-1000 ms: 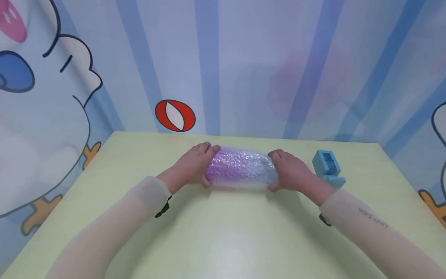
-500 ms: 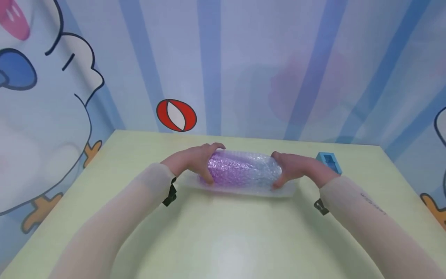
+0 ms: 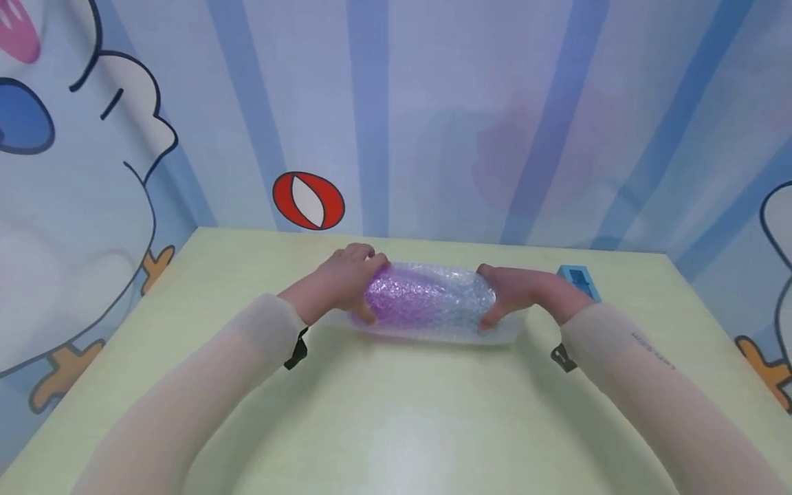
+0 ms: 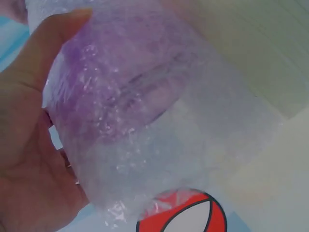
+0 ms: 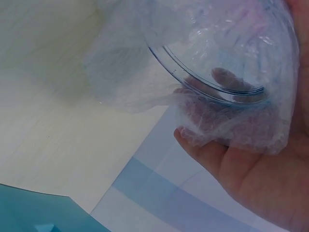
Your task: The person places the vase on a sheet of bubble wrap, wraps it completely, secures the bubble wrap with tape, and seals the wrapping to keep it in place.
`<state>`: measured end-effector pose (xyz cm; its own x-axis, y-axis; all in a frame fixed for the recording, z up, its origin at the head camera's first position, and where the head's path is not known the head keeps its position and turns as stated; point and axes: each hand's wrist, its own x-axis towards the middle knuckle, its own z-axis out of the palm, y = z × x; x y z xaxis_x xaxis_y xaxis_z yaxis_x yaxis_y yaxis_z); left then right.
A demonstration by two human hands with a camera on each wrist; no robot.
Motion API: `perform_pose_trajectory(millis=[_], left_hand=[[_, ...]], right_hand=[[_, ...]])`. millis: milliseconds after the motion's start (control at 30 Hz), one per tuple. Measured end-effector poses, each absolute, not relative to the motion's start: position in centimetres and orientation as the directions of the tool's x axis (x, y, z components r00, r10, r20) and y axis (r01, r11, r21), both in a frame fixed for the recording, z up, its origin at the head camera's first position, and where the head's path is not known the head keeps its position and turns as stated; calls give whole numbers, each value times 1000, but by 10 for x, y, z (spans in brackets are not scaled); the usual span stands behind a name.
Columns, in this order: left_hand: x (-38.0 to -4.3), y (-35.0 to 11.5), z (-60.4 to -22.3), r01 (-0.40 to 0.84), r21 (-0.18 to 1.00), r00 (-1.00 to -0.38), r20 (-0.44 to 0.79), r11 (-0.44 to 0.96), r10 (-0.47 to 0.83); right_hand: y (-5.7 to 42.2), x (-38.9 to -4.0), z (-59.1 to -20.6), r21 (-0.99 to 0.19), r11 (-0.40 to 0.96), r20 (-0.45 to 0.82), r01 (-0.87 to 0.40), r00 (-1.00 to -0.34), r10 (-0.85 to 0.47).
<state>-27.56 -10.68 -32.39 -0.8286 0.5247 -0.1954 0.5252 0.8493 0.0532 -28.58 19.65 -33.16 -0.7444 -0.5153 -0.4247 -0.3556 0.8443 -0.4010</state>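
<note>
A tube-shaped, see-through vessel, purple on the left and bluish-clear on the right, lies sideways in bubble wrap on the table. My left hand grips its left end, thumb on the near side and fingers over the far side. At the other end my right hand holds the roll the same way. Through the wrap, the left wrist view shows a round purple end. A clear round rim shows in the right wrist view, with fingers behind it. Loose wrap extends past both ends.
Beyond my right hand stands a light blue block-shaped item with a recess, partly hidden by the forearm. The pale yellow table meets a striped printed wall at its back edge.
Both hands have turned about the roll, thumbs now higher on its near side. A loose wrap edge now shows flat under and beside it. The right forearm covers more of the blue item.
</note>
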Motion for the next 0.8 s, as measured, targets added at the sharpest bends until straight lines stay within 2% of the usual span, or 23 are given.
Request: perform_pose_trajectory(millis=[133,333,500,600,667,800], left_hand=[[-263,-109,-331,540,-30,-837,-125,841,533],[-247,-111,-348,551,-72,-835,-37,831,550],[-245,-108,-361,569,-171,-809,54,804,585],[-246,-108,-364,569,-221,-793,107,792,600],[-247,-108,-364,571,-225,-786,127,789,605],[-251,-110,-362,582,-196,-785,120,789,608]], right_hand=[[191,-286,-337,-409,843,-430,-350,-740,-516],[189,-286,-336,-393,851,-453,-347,-732,-508],[193,-283,-331,-345,855,-400,-388,-763,-508],[194,-277,-331,-299,856,-306,-421,-808,-504],[195,-269,-334,-265,852,-197,-452,-840,-506],[193,-247,-343,-111,846,34,-521,-853,-521]])
